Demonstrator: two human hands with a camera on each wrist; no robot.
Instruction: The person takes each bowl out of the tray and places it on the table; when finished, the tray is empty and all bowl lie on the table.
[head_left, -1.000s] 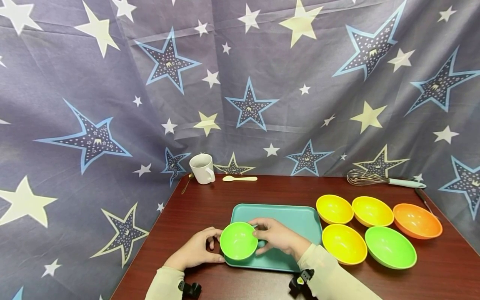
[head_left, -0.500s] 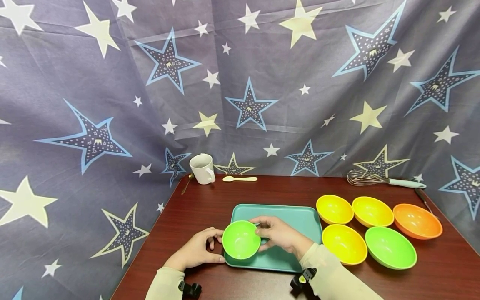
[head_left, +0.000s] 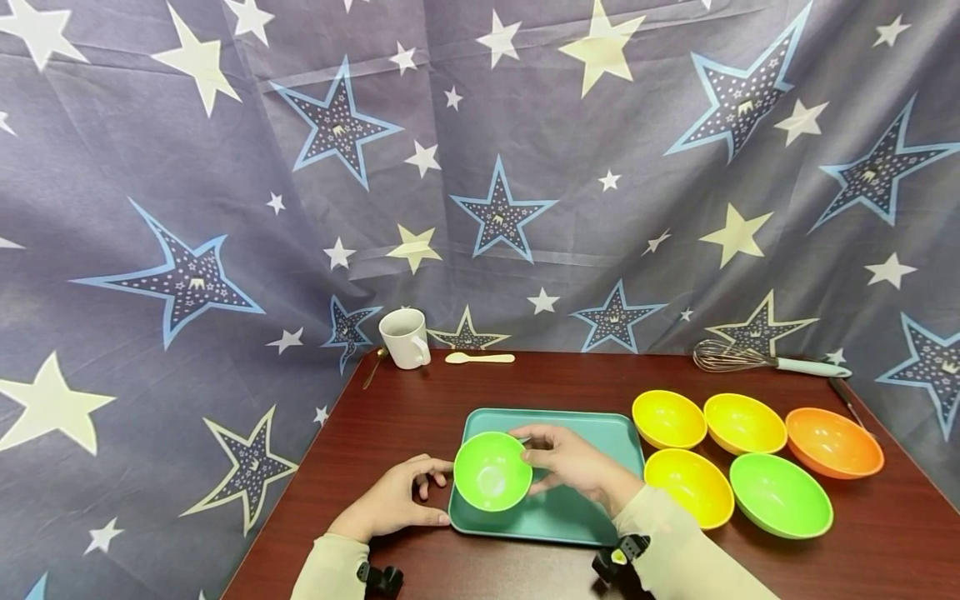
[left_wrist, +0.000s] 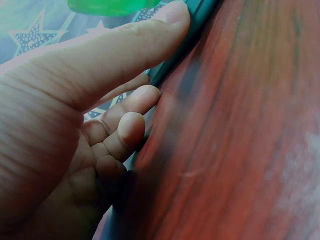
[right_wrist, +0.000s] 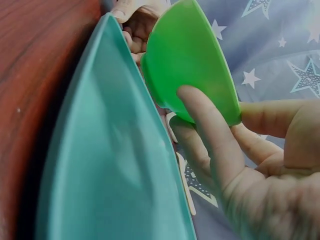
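Observation:
A small green bowl (head_left: 492,472) hangs above the left part of the teal tray (head_left: 585,423), its mouth facing up. My right hand (head_left: 576,468) pinches the bowl's right rim between thumb and fingers; in the right wrist view the bowl (right_wrist: 187,60) is clear of the tray surface. My left hand (head_left: 397,497) lies at the tray's left edge with relaxed, loosely bent fingers. In the left wrist view, the thumb tip of my left hand (left_wrist: 85,100) reaches the tray rim, and nothing is gripped.
Right of the tray sit several bowls: yellow (head_left: 669,418), orange (head_left: 835,442) and a larger green one (head_left: 782,496). Along the table's back lie a white mug (head_left: 403,337), a cream spoon (head_left: 480,357), a small metal spoon (head_left: 374,368) and a whisk (head_left: 772,358).
My right hand has moved the green bowl rightward and slightly up in the head view, away from the left fingers and further over the tray. My left hand has stayed still.

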